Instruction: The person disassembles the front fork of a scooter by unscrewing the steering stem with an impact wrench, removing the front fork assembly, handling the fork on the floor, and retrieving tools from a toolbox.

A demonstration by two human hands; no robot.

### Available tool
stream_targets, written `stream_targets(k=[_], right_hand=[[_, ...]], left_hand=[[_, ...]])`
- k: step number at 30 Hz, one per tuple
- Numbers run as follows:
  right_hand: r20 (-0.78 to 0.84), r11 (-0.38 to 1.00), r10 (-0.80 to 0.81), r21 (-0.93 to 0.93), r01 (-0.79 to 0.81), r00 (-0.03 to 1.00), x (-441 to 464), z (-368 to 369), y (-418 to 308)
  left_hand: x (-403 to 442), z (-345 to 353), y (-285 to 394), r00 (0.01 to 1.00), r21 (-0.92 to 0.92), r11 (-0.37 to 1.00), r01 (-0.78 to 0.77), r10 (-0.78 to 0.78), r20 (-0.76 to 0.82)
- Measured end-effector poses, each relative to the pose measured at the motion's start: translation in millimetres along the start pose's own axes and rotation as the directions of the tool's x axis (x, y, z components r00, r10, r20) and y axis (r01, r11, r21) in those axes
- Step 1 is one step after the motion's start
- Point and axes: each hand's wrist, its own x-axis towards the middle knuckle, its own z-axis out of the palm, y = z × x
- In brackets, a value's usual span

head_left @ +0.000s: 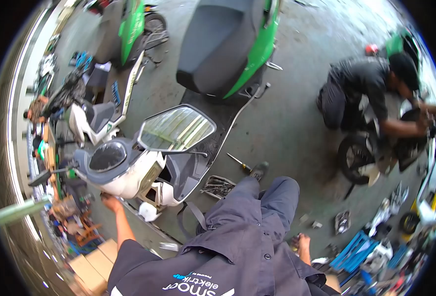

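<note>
A white and green scooter with a dark seat [210, 44] stands before me, its mirror [178, 129] turned up toward the camera. My left hand [111, 201] is at the underside of the scooter's white front cover [124, 180], its fingers partly hidden there. My right hand [302, 244] hangs low beside my right leg, fingers curled around a small thing I cannot make out. An open tray of metal tools [218, 187] lies on the floor by the scooter, and a screwdriver [238, 162] lies near my shoe [259, 170].
Another person [366, 84] crouches at a scooter wheel [357, 160] on the right. A second white and green scooter [99, 116] stands on the left. Cardboard boxes [92, 269] sit at lower left, blue crates [353, 254] and parts at lower right.
</note>
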Motion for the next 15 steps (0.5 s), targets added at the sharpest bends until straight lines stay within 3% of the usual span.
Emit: stream_targets(k=[1,2,3,5,7,8,9,10,11,12,13,15], right_hand=[[-0.106,0.989,0.088,-0.112,-0.099,0.991,-76,19,-62],[-0.066,0.987,0.019,-0.155,-0.029,0.998,-72,40,-117],[-0.026,0.98,-0.05,-0.194,0.044,0.998,-66,59,-170],[0.067,0.932,-0.103,-0.342,0.12,0.992,-57,62,-227],[0.186,0.91,-0.123,-0.371,0.186,0.975,-41,65,-281],[0.231,0.917,-0.124,-0.344,0.201,0.965,-27,71,-315],[0.427,0.699,-0.272,-0.528,0.483,0.862,46,48,-343],[0.593,0.377,-0.401,-0.588,0.716,0.698,113,27,-371],[0.453,0.701,-0.252,-0.523,0.484,0.855,54,54,-429],[0.37,0.786,-0.286,-0.438,0.437,0.884,15,73,-473],[0.355,0.792,-0.299,-0.425,0.438,0.886,22,63,-513],[0.337,0.785,-0.366,-0.389,0.482,0.867,4,64,-581]], left_hand=[[-48,4,10,0.995,-0.058,0.998,0.027,-0.032,-0.098],[-88,2,14,0.982,0.016,0.998,-0.061,0.063,-0.178],[-92,51,51,0.945,-0.008,0.99,-0.143,0.134,-0.299],[-159,56,83,0.871,0.222,0.954,-0.202,0.279,-0.404],[-233,60,142,0.956,0.02,0.993,-0.118,0.119,-0.27],[-267,74,178,0.984,-0.09,0.996,0.006,-0.022,-0.179],[-292,90,206,0.994,-0.263,0.959,0.104,-0.11,-0.009],[-311,117,234,0.985,-0.491,0.858,0.151,-0.086,0.151],[-318,140,249,0.966,-0.497,0.85,0.177,-0.054,0.252],[-321,160,274,0.932,-0.525,0.833,0.173,0.034,0.361],[-316,181,293,0.894,-0.562,0.8,0.212,0.074,0.442],[-292,218,326,0.863,-0.649,0.656,0.386,-0.008,0.505]])
